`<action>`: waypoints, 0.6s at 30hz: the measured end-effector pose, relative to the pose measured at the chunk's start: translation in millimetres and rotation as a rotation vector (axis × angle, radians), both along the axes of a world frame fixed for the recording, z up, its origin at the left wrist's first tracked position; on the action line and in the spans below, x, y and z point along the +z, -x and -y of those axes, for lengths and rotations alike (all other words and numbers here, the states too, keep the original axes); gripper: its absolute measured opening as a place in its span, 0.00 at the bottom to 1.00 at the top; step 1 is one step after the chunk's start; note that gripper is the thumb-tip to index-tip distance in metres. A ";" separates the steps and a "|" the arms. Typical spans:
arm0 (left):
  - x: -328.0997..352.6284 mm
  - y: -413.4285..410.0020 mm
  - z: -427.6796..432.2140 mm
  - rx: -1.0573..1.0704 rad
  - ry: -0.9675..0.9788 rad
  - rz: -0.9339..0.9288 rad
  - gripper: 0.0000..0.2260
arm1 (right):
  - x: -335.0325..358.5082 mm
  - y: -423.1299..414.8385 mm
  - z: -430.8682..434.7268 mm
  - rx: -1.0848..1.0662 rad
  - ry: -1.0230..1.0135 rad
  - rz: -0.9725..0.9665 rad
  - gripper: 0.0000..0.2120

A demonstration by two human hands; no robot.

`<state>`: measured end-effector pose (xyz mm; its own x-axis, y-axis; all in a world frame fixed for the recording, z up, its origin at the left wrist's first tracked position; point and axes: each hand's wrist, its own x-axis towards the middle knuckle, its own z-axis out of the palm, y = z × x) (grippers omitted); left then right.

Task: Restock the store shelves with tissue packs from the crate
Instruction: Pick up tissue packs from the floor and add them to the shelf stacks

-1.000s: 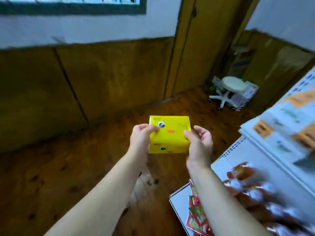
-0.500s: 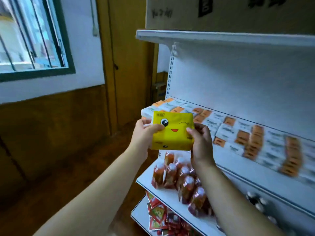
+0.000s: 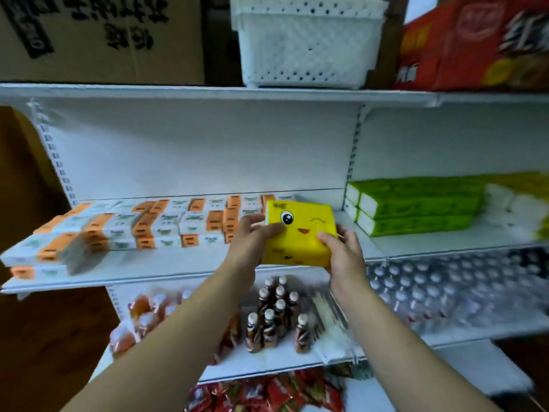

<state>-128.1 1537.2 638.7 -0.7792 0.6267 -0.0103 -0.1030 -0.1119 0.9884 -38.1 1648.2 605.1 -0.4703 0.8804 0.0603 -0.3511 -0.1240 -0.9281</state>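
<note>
White store shelf [image 3: 190, 264] was faced as a yellow tissue pack [image 3: 300, 233] was gripped by left hand [image 3: 248, 248] and right hand [image 3: 343, 255], placement beside the stocked packs [image 3: 166, 224] seemingly due next.

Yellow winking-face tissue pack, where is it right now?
Head view, right of centre: the yellow tissue pack is held by the left hand and right hand at the middle shelf, between orange-and-white packs and green packs.
</note>
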 end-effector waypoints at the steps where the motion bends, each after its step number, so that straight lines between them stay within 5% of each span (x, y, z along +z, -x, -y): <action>1: -1.1 -9.9 -14.1 -0.053 -0.005 0.002 0.28 | -2.3 -15.3 -10.4 -0.047 0.003 0.010 0.09; 8: -14.5 -88.6 -120.0 -0.298 0.000 0.019 0.16 | -13.9 -119.4 -91.0 -0.276 0.004 0.045 0.08; 18: -6.1 -235.1 -333.3 -0.497 0.007 0.027 0.16 | -5.3 -279.0 -273.6 -0.454 0.002 -0.020 0.07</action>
<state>107.0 1870.5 632.6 -0.3851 0.9223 -0.0320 -0.1683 -0.0361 0.9851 240.9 1921.8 599.8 -0.0353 0.9974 0.0635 -0.3881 0.0449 -0.9205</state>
